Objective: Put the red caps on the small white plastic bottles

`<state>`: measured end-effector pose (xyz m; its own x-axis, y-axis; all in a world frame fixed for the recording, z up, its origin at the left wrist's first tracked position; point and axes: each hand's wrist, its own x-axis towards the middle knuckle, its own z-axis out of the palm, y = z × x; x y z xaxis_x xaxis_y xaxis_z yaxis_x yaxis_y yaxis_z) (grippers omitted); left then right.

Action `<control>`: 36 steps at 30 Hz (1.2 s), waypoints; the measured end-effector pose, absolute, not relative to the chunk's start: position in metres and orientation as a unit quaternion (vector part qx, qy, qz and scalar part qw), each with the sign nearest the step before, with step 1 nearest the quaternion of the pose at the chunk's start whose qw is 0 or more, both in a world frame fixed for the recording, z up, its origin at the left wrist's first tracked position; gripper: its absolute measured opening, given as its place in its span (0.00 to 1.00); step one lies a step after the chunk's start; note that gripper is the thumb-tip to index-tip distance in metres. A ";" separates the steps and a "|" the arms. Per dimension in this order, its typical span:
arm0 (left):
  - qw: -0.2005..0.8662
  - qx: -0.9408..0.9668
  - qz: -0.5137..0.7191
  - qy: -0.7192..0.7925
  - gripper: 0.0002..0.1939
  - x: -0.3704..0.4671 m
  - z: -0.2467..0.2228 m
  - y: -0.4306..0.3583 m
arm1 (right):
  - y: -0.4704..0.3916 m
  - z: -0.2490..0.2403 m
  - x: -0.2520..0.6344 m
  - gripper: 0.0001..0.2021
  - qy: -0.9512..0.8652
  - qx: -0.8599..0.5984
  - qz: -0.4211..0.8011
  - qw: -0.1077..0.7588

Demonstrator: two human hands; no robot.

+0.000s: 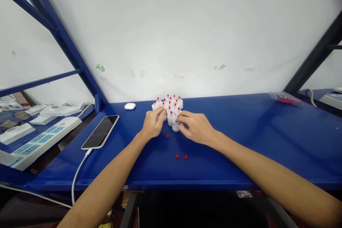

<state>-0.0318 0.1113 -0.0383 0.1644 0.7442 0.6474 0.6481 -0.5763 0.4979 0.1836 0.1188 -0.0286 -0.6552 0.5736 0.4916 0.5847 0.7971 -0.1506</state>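
Several small translucent bottles with red caps [170, 118] stand grouped near the back of the blue table. My left hand [154, 122] is at the left front of the group, its fingers bent together against a bottle there. At the right front, my right hand [194, 127] has thumb and fingers closed around the top of a bottle [175, 127] that stands in front of the others. Its top is hidden by my fingertips. Three loose red caps lie on the table: one [167, 136] just in front of the bottles, two [181, 157] nearer the front edge.
A phone [103, 130] with a white charging cable lies on the left, and a white case [130, 106] sits behind it. At the back right is a clear bag of red pieces [287, 99]. A power strip [45, 140] and boxes are at the far left.
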 end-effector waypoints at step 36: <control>-0.014 0.768 0.399 0.501 0.17 -0.026 -0.036 0.115 | 0.119 -0.039 0.175 0.14 -0.943 -0.228 -0.034 0.241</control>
<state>-0.0260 0.1145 -0.0358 0.1792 0.7579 0.6272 0.7807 -0.4976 0.3781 0.1747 0.1193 -0.0389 -0.7804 0.4132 0.4693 0.4460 0.8939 -0.0454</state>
